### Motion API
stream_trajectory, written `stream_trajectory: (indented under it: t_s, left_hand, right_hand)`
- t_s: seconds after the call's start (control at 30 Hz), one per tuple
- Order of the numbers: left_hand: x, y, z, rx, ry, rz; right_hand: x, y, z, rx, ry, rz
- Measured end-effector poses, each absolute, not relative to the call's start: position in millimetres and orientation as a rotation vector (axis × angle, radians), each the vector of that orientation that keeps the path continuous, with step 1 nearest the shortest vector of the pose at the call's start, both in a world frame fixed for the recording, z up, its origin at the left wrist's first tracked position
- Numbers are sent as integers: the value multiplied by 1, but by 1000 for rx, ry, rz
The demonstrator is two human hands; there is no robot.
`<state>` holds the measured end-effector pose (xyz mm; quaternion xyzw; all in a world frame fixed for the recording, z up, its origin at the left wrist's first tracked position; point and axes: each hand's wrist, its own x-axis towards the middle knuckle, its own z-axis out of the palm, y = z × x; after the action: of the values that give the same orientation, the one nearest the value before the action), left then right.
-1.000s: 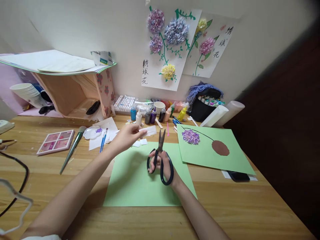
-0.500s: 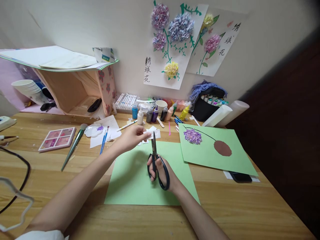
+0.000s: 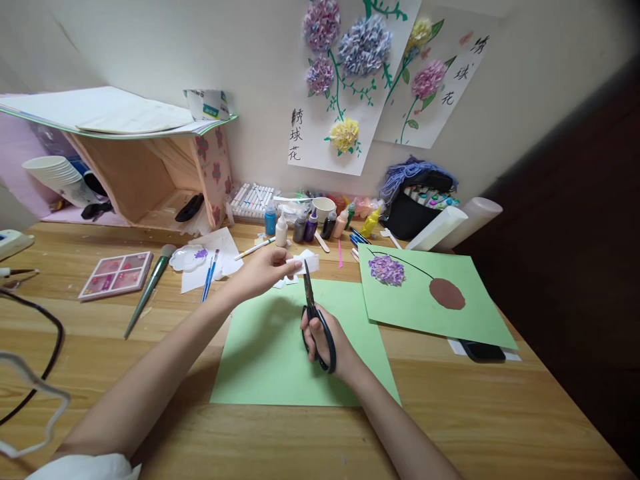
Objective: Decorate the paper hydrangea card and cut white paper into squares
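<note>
Held against the views of a second earlier, the main change is at the scissors [image 3: 311, 305]: the blades, which stand apart from each other and clear of the white strip [image 3: 313, 265] in the earliest view, are now nearly together and lie across it. The strip is at the far edge of the blank green sheet [image 3: 260, 360], raised over that edge. The left hand [image 3: 273, 267] has its thumb and fingers pinched together on the strip's left end. The right hand [image 3: 327, 333], over the blank green sheet, has its fingers clamped through the handle loops, now drawn closer together.

In my judgement, the work has passed from lining up to cutting. Whether the strip is severed cannot be told. White scraps [image 3: 287, 283] lie at the sheet's far edge, beneath the strip. To the sheet's right, the decorated green card [image 3: 390, 313] remains flat and untouched.
</note>
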<state>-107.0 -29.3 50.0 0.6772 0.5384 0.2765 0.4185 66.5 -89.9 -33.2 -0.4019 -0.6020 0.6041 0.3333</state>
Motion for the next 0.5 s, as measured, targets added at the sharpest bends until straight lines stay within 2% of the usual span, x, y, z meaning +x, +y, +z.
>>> stream_trajectory:
  t_s: [0.4,0.5]
  left_hand:
    - [-107,-28,47,1771,1306,619]
    - [-112,-20,33,1820,1434,578]
  right_hand:
    - [65,-87,-37,-1117,-1489,1552]
    - [64,-82,-38,-1168,-1363,1652]
